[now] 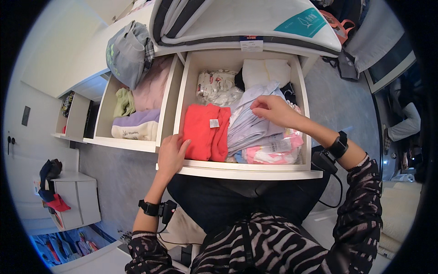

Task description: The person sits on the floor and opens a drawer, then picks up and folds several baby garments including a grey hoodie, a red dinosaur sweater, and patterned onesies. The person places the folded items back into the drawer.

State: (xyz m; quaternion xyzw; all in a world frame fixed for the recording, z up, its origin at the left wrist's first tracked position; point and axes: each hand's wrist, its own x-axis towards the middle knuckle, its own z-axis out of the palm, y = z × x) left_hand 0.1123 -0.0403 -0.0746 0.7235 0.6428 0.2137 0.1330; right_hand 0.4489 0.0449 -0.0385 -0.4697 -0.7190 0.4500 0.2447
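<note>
In the pulled-out drawer [237, 167] in front of me, a folded red garment [200, 132] with a white label lies at the near left. Beside it is a light blue striped shirt [251, 121], loosely folded. My right hand [273, 110] is over that shirt, its fingers loosely bent and apart, nothing visible in them. At the drawer's near left corner rests my left hand [171, 155], fingers along the edge and thumb apart, close to the red garment. A pink and white garment in clear plastic [276, 148] sits at the near right, partly under the shirt.
Farther back are a printed bundle [215, 84] and a folded white cloth [266, 73]. A second open drawer [121, 142] on the left holds clothes, with a grey bag [130, 52] over its far end. A mattress [246, 23] overhangs the main drawer's back.
</note>
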